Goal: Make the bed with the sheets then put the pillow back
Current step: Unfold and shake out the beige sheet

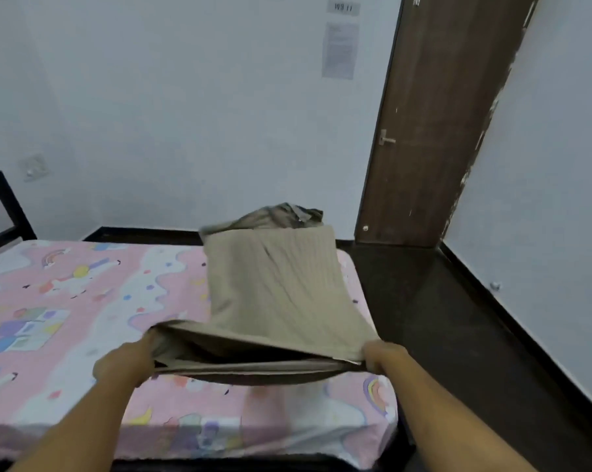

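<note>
A pink cartoon-print sheet (83, 301) covers the mattress. Above its right end I hold a beige ribbed pillowcase (281, 287) by its open mouth, which faces me. My left hand (126, 361) grips the left corner of the opening and my right hand (381, 357) grips the right corner. The case stretches away from me and up, lifted off the bed. A grey-striped pillow end (281, 216) sticks out past its far edge, blurred.
A dark bed frame rail (1, 206) rises at the far left. A brown door (434, 124) with a metal handle stands at the right, beside dark floor (441, 318). White walls close in behind and to the right.
</note>
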